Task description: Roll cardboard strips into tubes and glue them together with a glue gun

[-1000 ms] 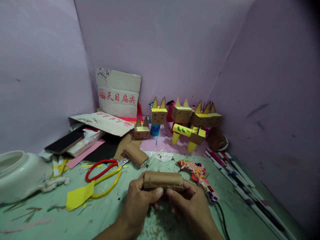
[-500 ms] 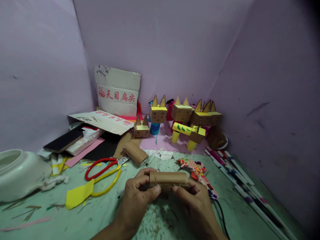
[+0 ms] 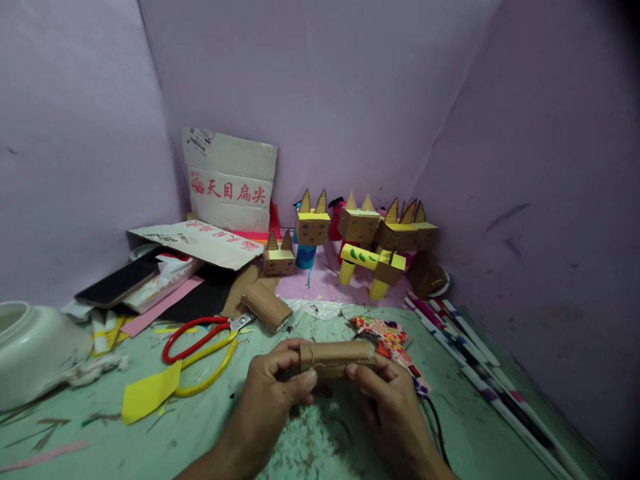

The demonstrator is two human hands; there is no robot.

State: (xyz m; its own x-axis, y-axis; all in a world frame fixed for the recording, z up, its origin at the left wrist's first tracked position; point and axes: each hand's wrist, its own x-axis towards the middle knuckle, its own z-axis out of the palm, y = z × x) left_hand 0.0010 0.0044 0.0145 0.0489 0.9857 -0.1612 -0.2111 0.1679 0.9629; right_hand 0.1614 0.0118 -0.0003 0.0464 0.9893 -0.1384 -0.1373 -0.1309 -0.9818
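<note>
A rolled cardboard tube [image 3: 336, 357] lies level between my two hands, its long seam facing me. My left hand [image 3: 280, 380] grips its left end, thumb in front and fingers behind. At the other end, my right hand [image 3: 387, 387] pinches it with the thumb near the seam. Just behind on the table rests a second cardboard tube [image 3: 267, 307]. To the right of it, partly behind my right hand, is a flower-patterned glue gun [image 3: 393, 343] with a black cord. Scissors [image 3: 210, 347] with red and yellow handles lie open to the left.
Cardboard animal figures [image 3: 313, 230] stand along the back. A yellow figure [image 3: 373, 263] stands before them. Markers [image 3: 480, 367] line the right side. At left are a white bowl [image 3: 40, 353], a phone [image 3: 117, 280], a yellow paper piece [image 3: 150, 393] and flattened cardboard [image 3: 200, 243].
The tube has turned slightly in my fingers, so more of its seam side shows. My right thumb has shifted up a little. The whole view has swung slightly to the right.
</note>
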